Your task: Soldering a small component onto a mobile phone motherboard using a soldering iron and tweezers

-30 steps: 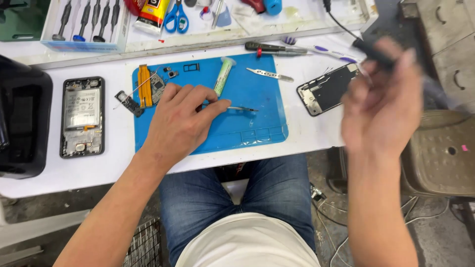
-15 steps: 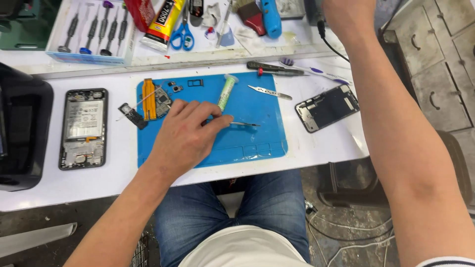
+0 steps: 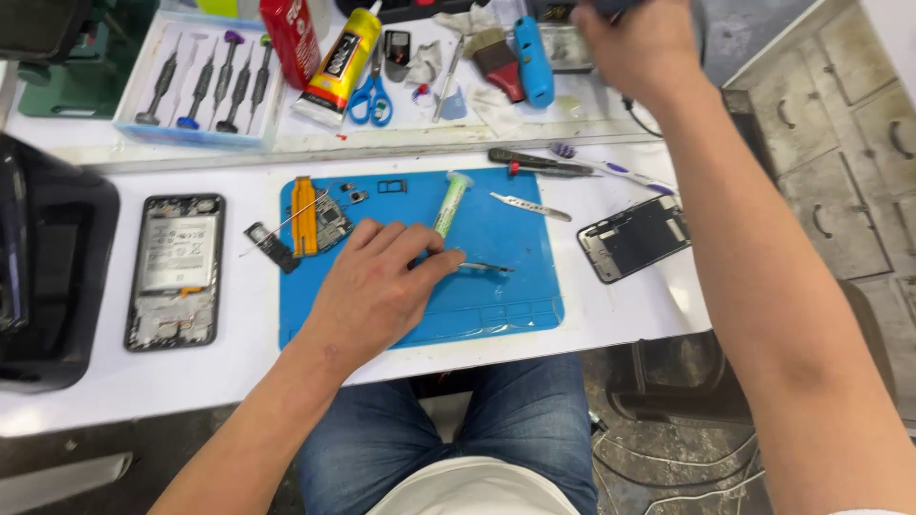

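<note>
My left hand (image 3: 377, 291) rests on the blue work mat (image 3: 520, 310), pinching thin metal tweezers (image 3: 485, 268) whose tips point right. Just left of its fingers lie a small circuit board (image 3: 331, 225) and an orange pry tool (image 3: 304, 216). A green syringe tube (image 3: 450, 204) lies above the fingers, and a second pair of tweezers (image 3: 530, 206) is further right. My right hand (image 3: 634, 46) is stretched to the back of the bench, fingers curled round a dark, blurred tool handle (image 3: 609, 6) at the frame's top edge.
An opened phone body with battery (image 3: 176, 269) lies left of the mat, a detached phone screen (image 3: 634, 238) to its right. Behind stand a screwdriver tray (image 3: 200, 81), yellow glue tube (image 3: 336, 59), scissors (image 3: 372, 95) and red can (image 3: 291, 36). A black box (image 3: 43, 277) sits far left, metal drawers (image 3: 830, 153) right.
My right hand has swung from beside the phone screen up to the back of the bench with the dark tool. The left hand has stayed on the mat holding the tweezers.
</note>
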